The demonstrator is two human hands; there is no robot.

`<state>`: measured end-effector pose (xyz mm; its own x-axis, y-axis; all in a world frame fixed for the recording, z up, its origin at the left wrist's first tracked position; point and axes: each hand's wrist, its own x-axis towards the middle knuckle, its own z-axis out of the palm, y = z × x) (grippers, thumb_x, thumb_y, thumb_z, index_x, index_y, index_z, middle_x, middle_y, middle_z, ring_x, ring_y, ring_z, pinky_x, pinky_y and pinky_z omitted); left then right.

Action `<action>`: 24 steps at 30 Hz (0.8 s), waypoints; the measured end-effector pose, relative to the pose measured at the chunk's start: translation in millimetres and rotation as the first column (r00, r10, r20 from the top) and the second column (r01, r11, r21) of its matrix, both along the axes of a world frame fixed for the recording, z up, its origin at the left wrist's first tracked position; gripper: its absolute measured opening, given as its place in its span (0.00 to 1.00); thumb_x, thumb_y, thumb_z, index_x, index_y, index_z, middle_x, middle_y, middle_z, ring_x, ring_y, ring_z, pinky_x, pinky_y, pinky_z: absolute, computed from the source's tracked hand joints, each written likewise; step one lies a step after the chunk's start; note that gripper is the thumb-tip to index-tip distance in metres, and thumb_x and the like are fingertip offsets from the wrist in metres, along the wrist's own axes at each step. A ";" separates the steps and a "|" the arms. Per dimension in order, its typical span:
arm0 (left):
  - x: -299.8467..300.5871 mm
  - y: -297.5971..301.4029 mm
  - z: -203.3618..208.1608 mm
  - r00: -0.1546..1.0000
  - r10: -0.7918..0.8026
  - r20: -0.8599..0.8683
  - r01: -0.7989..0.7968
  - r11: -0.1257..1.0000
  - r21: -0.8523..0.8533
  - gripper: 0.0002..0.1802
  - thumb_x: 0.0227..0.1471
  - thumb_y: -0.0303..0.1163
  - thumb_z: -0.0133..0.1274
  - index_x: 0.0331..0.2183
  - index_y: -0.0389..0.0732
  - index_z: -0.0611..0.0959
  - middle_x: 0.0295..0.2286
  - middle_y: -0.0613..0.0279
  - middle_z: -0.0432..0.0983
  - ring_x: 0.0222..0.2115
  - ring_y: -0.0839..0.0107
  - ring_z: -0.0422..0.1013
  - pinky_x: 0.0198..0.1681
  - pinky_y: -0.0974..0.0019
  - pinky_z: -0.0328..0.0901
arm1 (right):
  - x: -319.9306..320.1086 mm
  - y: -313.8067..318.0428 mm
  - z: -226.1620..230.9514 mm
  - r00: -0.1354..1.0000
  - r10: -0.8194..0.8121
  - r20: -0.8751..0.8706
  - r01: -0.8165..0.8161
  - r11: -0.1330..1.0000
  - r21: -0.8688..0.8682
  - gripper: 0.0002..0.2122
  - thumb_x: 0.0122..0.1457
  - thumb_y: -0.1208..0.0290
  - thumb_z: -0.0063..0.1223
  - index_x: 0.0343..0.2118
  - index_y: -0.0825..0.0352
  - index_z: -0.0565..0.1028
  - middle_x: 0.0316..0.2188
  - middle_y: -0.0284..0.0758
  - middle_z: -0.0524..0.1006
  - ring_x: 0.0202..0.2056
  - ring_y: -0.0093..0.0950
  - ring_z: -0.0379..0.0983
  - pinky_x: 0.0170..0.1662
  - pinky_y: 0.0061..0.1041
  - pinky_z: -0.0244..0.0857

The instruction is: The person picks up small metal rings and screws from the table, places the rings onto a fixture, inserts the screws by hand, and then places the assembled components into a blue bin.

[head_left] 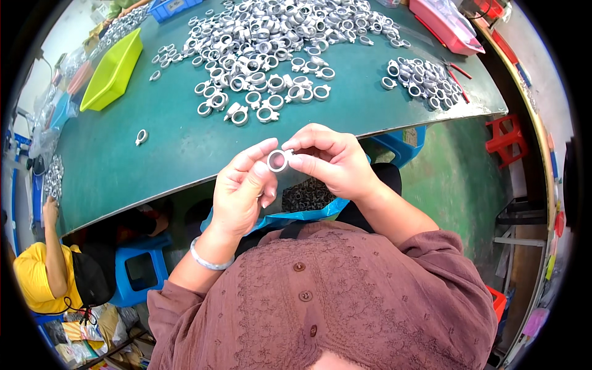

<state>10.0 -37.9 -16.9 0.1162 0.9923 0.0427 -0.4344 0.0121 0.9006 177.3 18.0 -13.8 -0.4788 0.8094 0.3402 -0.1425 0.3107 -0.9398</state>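
Silvery-grey metal ring with a stubby side lug [270, 164]: it sits between the 2 bare hands, appearing right at the near edge of the green, flat-topped table [179, 154]. The right hand [336, 161] pinches it by the lug between thumb and index finger. The left hand [243, 185] has its fingers curled around the opposite side; whether they grip or only steady the ring, I cannot tell.

The likeliest mishap is a drop: the lug gives a small purchase, so a slackened or twisting pinch could let the ring slip past the edge, perhaps into the shiny blue plastic sheet [299, 214] below, where small dark pieces [308, 195] lie. A careless reach could also send rings sliding from the large, loose heap of grey metal rings [265, 37].

The metal looks satin-dull, with rounded bands and angular lugs. Against it, the lime-green plastic bin [114, 73] is smooth and long-sided, the brown cloth blouse [351, 277] crinkled and embroidered, with 3 round buttons showing.
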 end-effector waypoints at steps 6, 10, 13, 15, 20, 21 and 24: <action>-0.7 1.9 2.0 0.998 0.031 0.060 -0.027 0.997 -0.065 0.20 0.56 0.38 0.37 0.43 0.31 0.70 0.28 0.59 0.72 0.15 0.82 0.60 0.14 0.82 0.54 | -0.2 -0.2 -1.6 0.973 0.074 -0.217 -0.137 0.947 -0.290 0.06 0.50 0.80 0.51 0.33 0.72 0.74 0.31 0.31 0.73 0.34 0.19 0.69 0.39 0.16 0.64; -3.2 2.7 -0.7 0.997 -0.031 0.066 0.037 0.994 -0.104 0.19 0.56 0.38 0.37 0.38 0.31 0.72 0.28 0.55 0.73 0.15 0.81 0.62 0.13 0.83 0.54 | 1.4 -1.5 0.6 0.977 0.092 -0.194 -0.151 0.935 -0.320 0.06 0.50 0.80 0.51 0.33 0.72 0.74 0.31 0.31 0.74 0.35 0.19 0.69 0.39 0.17 0.64; -3.0 2.3 1.9 0.991 -0.088 0.102 0.101 0.986 -0.136 0.16 0.55 0.37 0.39 0.35 0.33 0.73 0.27 0.57 0.73 0.15 0.82 0.62 0.14 0.83 0.55 | 1.7 -1.4 -3.0 0.977 0.098 -0.188 -0.149 0.947 -0.285 0.07 0.50 0.81 0.50 0.34 0.71 0.74 0.31 0.31 0.73 0.34 0.19 0.69 0.38 0.17 0.64; -1.8 1.9 2.8 0.987 -0.112 0.118 0.130 0.980 -0.153 0.14 0.55 0.36 0.41 0.33 0.34 0.74 0.27 0.59 0.73 0.15 0.82 0.62 0.14 0.82 0.56 | 1.9 -0.4 -7.0 0.986 0.089 -0.137 -0.108 0.985 -0.135 0.07 0.50 0.81 0.50 0.34 0.70 0.74 0.31 0.31 0.73 0.33 0.19 0.70 0.38 0.16 0.64; 0.7 2.0 -3.5 0.999 -0.009 0.032 0.013 0.994 -0.112 0.13 0.49 0.27 0.49 0.38 0.35 0.71 0.28 0.58 0.73 0.17 0.83 0.63 0.16 0.82 0.57 | 2.4 -1.2 -7.0 0.987 0.097 -0.126 -0.110 0.989 -0.097 0.10 0.50 0.82 0.50 0.37 0.69 0.73 0.31 0.31 0.72 0.34 0.19 0.69 0.38 0.16 0.64; 1.1 1.5 -3.1 0.999 -0.010 0.032 0.013 0.994 -0.112 0.13 0.49 0.27 0.49 0.38 0.35 0.71 0.28 0.58 0.73 0.17 0.83 0.63 0.16 0.82 0.57 | 2.1 -1.8 -7.1 0.981 0.091 -0.169 -0.112 0.987 -0.116 0.12 0.50 0.82 0.50 0.39 0.69 0.72 0.31 0.31 0.72 0.35 0.19 0.69 0.38 0.16 0.64; 1.8 0.1 -1.7 1.000 0.012 0.027 -0.010 0.996 -0.094 0.17 0.46 0.24 0.51 0.40 0.35 0.69 0.30 0.60 0.72 0.18 0.83 0.64 0.17 0.82 0.58 | 3.1 -2.8 -6.6 0.982 0.083 -0.168 -0.111 0.980 -0.167 0.15 0.49 0.82 0.51 0.42 0.69 0.70 0.32 0.30 0.72 0.35 0.18 0.68 0.38 0.16 0.64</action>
<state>11.8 -37.9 -18.6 0.1052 0.9933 -0.0474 -0.4600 0.0909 0.8832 180.4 15.2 -20.4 -0.5090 0.8153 0.2761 -0.3163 0.1212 -0.9409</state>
